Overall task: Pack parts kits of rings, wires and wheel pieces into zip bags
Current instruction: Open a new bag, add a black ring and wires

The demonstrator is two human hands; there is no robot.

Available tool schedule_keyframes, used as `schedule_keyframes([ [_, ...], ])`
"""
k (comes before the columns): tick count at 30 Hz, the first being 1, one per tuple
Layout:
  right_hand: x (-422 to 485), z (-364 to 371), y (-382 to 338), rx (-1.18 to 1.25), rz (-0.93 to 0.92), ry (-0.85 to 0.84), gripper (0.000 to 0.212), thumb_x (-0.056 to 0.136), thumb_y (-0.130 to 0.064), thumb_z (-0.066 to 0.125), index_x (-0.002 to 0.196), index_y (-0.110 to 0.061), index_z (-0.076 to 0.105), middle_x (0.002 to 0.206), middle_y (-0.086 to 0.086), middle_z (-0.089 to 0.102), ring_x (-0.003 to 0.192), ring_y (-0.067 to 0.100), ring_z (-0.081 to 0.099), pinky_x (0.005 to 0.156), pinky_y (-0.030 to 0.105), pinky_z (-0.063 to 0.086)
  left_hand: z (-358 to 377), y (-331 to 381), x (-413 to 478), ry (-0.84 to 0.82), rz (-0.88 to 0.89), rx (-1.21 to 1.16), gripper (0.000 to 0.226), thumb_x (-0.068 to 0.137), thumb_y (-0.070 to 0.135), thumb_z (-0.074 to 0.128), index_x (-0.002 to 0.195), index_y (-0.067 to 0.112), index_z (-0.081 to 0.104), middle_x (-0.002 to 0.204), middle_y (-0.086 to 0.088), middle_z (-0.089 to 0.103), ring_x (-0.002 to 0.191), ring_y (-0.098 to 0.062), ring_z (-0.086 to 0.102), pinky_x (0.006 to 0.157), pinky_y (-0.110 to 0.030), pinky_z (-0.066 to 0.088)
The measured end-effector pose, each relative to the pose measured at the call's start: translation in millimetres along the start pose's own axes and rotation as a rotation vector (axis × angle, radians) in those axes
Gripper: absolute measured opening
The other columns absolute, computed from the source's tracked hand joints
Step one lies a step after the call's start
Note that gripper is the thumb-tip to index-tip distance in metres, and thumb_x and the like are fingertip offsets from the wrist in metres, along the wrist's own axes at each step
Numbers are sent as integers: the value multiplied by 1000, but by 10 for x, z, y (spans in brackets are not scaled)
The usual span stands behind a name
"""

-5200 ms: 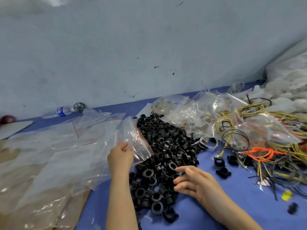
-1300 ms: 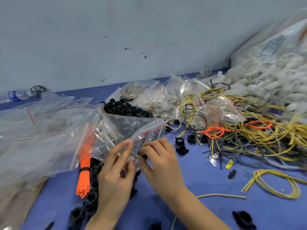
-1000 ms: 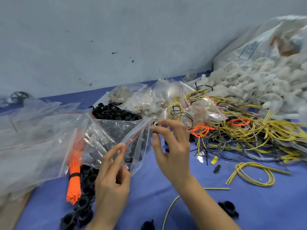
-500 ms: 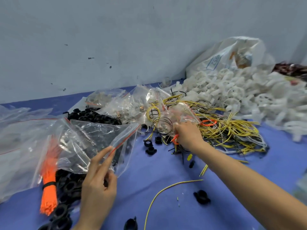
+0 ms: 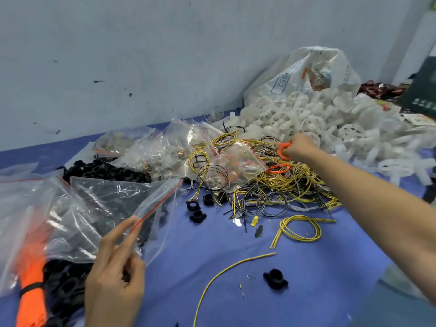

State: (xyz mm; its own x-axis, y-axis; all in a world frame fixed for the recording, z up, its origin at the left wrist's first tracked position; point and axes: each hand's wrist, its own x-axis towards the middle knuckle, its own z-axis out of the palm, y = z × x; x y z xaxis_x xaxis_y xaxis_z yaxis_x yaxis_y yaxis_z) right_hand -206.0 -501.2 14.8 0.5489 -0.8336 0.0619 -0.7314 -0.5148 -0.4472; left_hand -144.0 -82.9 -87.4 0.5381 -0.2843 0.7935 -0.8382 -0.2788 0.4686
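My left hand (image 5: 115,277) pinches the red-striped mouth of a clear zip bag (image 5: 113,208) at the lower left, holding it up over the black rings. My right hand (image 5: 298,147) reaches far to the right and grips a coil of orange wire (image 5: 282,148) above the tangle of yellow and black wires (image 5: 283,185). Just beyond that hand lies a heap of white wheel pieces (image 5: 330,123). Black rings (image 5: 106,171) are piled behind the bag, and several lie loose on the blue table (image 5: 236,267).
A bundle of orange ties (image 5: 31,286) lies at the lower left under clear bags. Filled zip bags (image 5: 165,152) sit mid-table. A loose yellow wire loop (image 5: 299,228), a single yellow wire (image 5: 224,274) and a black ring (image 5: 274,278) lie near the front. A white sack (image 5: 306,74) leans on the wall.
My right hand left the bag's mouth, took an orange wire coil from the tangle and carried it right toward the white wheel pieces. My left hand keeps holding the bag.
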Motion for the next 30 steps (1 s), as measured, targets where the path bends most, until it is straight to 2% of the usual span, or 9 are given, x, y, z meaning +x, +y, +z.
schedule_keyframes([
  [5, -3, 227, -75, -98, -133, 83, 19, 83, -8, 56, 93, -13, 72, 84, 12, 68, 79, 29, 62, 68, 35, 54, -1, 32, 18, 6, 4, 22, 40, 86, 7, 41, 116, 3, 67, 117, -3, 62, 74, 4, 51, 71, -6, 38],
  [8, 1, 311, -201, -113, -245, 118, 15, 80, -7, 55, 80, -10, 69, 73, 8, 64, 71, 28, 59, 60, 32, 48, 2, 51, 22, -15, -1, 22, 41, 85, 7, 40, 115, 2, 68, 115, -3, 63, 71, 6, 49, 67, -7, 37],
  [11, -11, 408, -285, -159, -336, 138, 13, 79, -8, 55, 69, -12, 61, 75, 8, 61, 75, 30, 58, 58, 31, 45, -5, 48, 32, -22, -20, 20, 41, 84, 5, 41, 115, 4, 68, 115, -3, 63, 69, 6, 48, 66, -6, 37],
  [13, -14, 451, -285, -190, -394, 158, 9, 79, -11, 58, 75, -16, 65, 82, 5, 62, 80, 27, 58, 62, 34, 49, -10, 58, 44, -26, -12, 22, 41, 84, 8, 41, 115, 4, 68, 115, -3, 63, 68, 4, 48, 65, -5, 36],
  [16, -1, 478, -241, -170, -446, 85, 14, 79, -16, 64, 90, -16, 71, 88, 2, 66, 80, 21, 58, 65, 34, 52, -13, 66, 47, -15, 6, 21, 40, 86, 9, 41, 114, 4, 68, 113, -2, 63, 63, -1, 47, 65, -4, 36],
  [21, 8, 400, -285, -322, -445, -15, 8, 81, -21, 65, 85, -15, 68, 86, 4, 64, 81, 24, 59, 63, 33, 50, -9, 52, 47, 9, 4, -11, 38, 89, 11, 39, 115, 8, 66, 115, 7, 58, 70, 7, 49, 72, -1, 34],
  [24, 38, 174, -359, -276, -402, 134, 9, 86, -20, 62, 90, -14, 68, 91, 8, 65, 84, 28, 60, 66, 34, 49, -13, 33, 50, 21, -4, -22, 38, 89, 12, 39, 117, 12, 65, 117, 10, 57, 76, 10, 49, 74, -1, 34],
  [27, 31, -171, -478, -43, -378, 461, 19, 92, -26, 58, 96, -10, 65, 90, 13, 65, 86, 32, 58, 72, 40, 50, 0, 14, 41, 29, 1, -29, 38, 90, 13, 39, 117, 11, 66, 118, 9, 57, 73, 8, 50, 73, -1, 34],
  [30, -39, -479, -638, 125, -451, 758, 18, 91, -15, 53, 100, -3, 62, 98, 25, 62, 104, 39, 50, 85, 42, 40, 8, 8, 33, 25, -8, -44, 38, 90, 15, 39, 116, 12, 67, 119, 8, 58, 76, 13, 50, 75, -2, 35],
])
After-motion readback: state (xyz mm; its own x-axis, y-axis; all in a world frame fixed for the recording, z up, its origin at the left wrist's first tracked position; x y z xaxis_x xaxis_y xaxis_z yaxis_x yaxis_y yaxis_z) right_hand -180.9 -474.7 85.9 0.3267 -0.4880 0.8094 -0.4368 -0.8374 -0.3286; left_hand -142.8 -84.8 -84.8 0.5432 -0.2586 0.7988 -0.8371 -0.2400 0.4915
